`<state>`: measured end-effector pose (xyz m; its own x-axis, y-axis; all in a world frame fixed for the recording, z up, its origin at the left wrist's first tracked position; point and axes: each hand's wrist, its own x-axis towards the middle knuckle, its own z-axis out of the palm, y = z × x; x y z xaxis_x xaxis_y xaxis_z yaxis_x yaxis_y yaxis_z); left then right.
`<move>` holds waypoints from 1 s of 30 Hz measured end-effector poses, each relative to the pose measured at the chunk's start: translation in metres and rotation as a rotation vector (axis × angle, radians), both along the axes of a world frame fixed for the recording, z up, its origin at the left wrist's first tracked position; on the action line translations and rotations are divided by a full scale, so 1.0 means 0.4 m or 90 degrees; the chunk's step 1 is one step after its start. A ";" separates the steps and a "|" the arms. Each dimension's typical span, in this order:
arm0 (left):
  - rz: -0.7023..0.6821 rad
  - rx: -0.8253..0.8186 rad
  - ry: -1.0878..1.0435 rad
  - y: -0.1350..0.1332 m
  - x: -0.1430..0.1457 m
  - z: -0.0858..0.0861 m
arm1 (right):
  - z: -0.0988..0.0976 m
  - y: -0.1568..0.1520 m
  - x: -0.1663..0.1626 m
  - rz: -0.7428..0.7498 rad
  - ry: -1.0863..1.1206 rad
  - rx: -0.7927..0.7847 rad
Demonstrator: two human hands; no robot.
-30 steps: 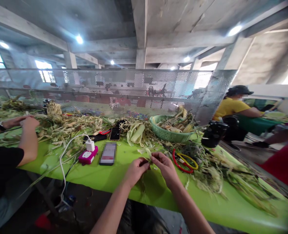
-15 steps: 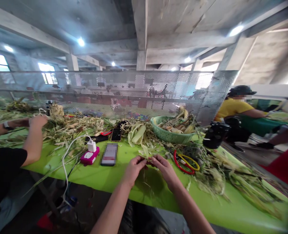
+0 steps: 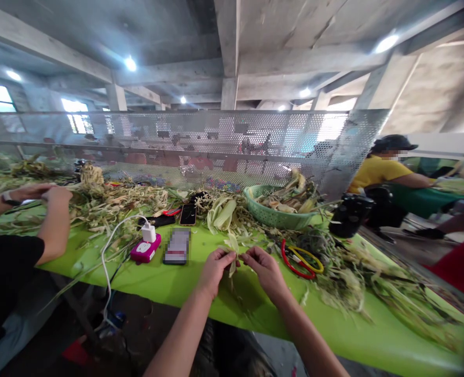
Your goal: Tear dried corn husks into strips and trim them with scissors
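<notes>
My left hand [image 3: 214, 270] and my right hand [image 3: 266, 268] meet over the front of the bright green table [image 3: 169, 280]. Both pinch a pale strip of corn husk [image 3: 232, 250] that stands up between the fingertips, with more strands hanging under the hands. Red and yellow rings [image 3: 301, 260] lie just right of my right hand. A pile of husks [image 3: 224, 213] sits behind my hands.
A green basket [image 3: 276, 215] of husks stands at the back. Phones [image 3: 177, 246] and a pink charger [image 3: 146, 249] with a white cable lie to the left. A co-worker's hands [image 3: 45, 195] work husks at far left. A perforated metal screen [image 3: 200, 146] backs the table. A dark object [image 3: 348, 213] sits at right.
My hands have stayed close together on the husk strip, shifting it slightly. The co-worker's hands at left moved a little.
</notes>
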<state>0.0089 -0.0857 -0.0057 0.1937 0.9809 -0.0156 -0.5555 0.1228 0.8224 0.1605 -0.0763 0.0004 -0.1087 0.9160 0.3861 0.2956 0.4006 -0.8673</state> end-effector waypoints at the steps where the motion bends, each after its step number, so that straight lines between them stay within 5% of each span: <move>1: -0.004 -0.003 -0.008 0.002 -0.001 -0.001 | 0.001 0.000 0.001 -0.006 -0.005 0.005; 7: 0.045 -0.012 -0.045 0.011 -0.004 -0.005 | 0.024 -0.023 0.008 -0.128 -0.091 0.130; 15: 0.084 0.044 -0.015 0.023 0.004 -0.019 | 0.034 -0.041 -0.042 -0.054 -0.292 0.134; 30: 0.098 0.052 0.016 0.024 0.002 -0.023 | 0.016 -0.031 -0.024 -0.093 -0.215 0.101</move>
